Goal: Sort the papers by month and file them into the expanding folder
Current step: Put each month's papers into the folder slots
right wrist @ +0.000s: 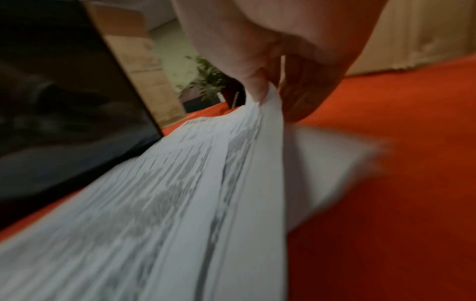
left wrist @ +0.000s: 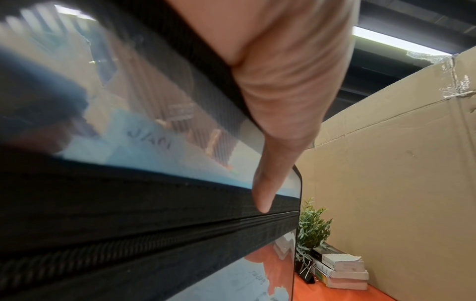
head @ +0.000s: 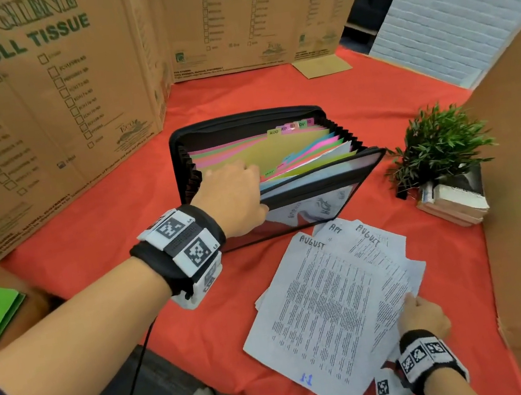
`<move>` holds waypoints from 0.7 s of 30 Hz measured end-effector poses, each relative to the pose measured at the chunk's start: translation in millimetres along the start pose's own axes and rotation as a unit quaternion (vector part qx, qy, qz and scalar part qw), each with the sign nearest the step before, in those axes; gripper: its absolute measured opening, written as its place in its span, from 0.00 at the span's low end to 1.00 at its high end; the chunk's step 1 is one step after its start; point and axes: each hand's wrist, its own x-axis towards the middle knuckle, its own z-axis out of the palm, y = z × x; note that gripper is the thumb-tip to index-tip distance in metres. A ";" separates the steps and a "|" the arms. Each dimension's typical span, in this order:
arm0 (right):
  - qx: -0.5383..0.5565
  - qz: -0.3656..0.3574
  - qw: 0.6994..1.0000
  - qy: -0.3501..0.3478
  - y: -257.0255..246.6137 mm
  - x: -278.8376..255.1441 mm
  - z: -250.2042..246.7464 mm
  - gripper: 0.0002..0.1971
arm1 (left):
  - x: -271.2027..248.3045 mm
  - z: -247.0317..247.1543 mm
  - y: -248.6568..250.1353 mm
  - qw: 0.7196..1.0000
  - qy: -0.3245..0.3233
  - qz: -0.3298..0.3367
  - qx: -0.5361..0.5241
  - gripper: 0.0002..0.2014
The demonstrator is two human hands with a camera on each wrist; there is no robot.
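— Where's the expanding folder (head: 282, 173)?

— Standing open on the red cloth (head: 148, 273), in front of the cardboard boxes (head: 34, 113). From above you can read tabs — AUG, SEP — on the coloured dividers (head: 261, 149). The left hand (head: 235, 198) reaches into its near-left end, fingers down among the dividers.

— Gripping something?

— From above I can't tell. The left wrist view shows what the head view hides: the thumb (left wrist: 265, 195) stretched down the clear front cover, tip touching the black zipper band, with a "JAN" tab visible through the plastic.

— And the papers (head: 330, 299)?

— Fanned on the cloth just in front of the folder, marked "AUGUST", "APR", "AUGUST". The right hand (head: 424, 314) sits at their right edge. Only the right wrist view, though blurred, shows the pinch: thumb and finger closed on the lifted edge of the top sheets (right wrist: 268, 114).

— Anything else?

— A small potted plant (head: 439, 148) on a stack of books (head: 454, 204) to the right.
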 end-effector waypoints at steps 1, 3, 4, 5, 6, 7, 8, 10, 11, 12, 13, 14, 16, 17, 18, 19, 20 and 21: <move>-0.002 -0.025 0.999 0.024 0.8 -2.0 -2.2 0.20 | -0.1 0.3 0.0 1.000 0.000 0.001 0.000 0.22; 0.018 -0.053 0.997 0.046 0.0 -7.6 -8.9 0.22 | -0.2 0.4 0.4 1.000 0.000 0.003 -0.003 0.23; 0.027 -0.042 0.998 0.032 1.2 -10.2 -9.8 0.21 | -0.3 0.5 0.5 1.000 0.000 0.004 -0.003 0.23; 0.045 -0.030 0.998 0.015 2.0 -12.1 -11.0 0.18 | -0.5 0.4 0.6 1.000 0.000 0.004 -0.003 0.23; 0.072 -0.013 0.997 -0.008 3.1 -15.1 -9.7 0.16 | -0.8 0.1 0.6 1.000 0.001 0.005 -0.002 0.23; 0.098 0.007 0.994 -0.045 4.5 -19.9 -6.2 0.18 | -1.2 -0.2 0.7 1.000 0.003 0.005 -0.002 0.23; 0.121 0.032 0.989 -0.082 6.4 -22.2 -0.8 0.23 | -1.5 -0.5 0.8 1.000 0.004 0.005 -0.002 0.23; 0.119 0.067 0.982 -0.131 9.9 -28.3 13.2 0.42 | -3.0 -0.9 1.6 1.000 0.000 0.004 -0.003 0.23; 0.102 0.081 0.981 -0.145 6.4 -34.0 17.0 0.48 | -3.8 -0.6 2.2 1.000 -0.002 0.005 -0.002 0.23; 0.091 0.089 0.981 -0.148 4.5 -36.2 21.5 0.50 | -4.4 -0.3 3.0 1.000 -0.003 0.006 -0.001 0.24; 0.089 0.103 0.980 -0.145 -0.4 -41.1 23.8 0.50 | -5.0 0.3 3.5 1.000 -0.003 0.008 0.000 0.24; 0.100 0.112 0.979 -0.141 -3.2 -43.9 25.9 0.49 | -5.6 0.5 3.7 1.000 -0.002 0.009 0.000 0.24; 0.125 0.143 0.974 -0.127 -10.8 -47.2 25.0 0.45 | -6.6 0.5 3.2 1.000 -0.001 0.009 -0.002 0.23; 0.130 0.156 0.972 -0.114 -12.5 -47.6 24.3 0.41 | -7.2 0.4 3.0 1.000 -0.001 0.010 -0.003 0.23; 0.133 0.156 0.974 -0.092 -14.6 -48.7 20.6 0.37 | -7.8 0.5 2.7 1.000 0.001 0.011 -0.005 0.22; 0.131 0.160 0.977 -0.059 -14.8 -48.0 18.3 0.33 | -8.1 0.7 2.5 1.000 0.005 0.013 -0.006 0.22; 0.147 0.160 0.976 -0.031 -16.3 -49.4 14.7 0.31 | -8.4 0.9 2.4 1.000 0.009 0.015 -0.005 0.22; 0.156 0.160 0.975 -0.015 -16.4 -49.9 12.9 0.32 | -8.8 1.2 2.1 1.000 0.012 0.016 -0.003 0.22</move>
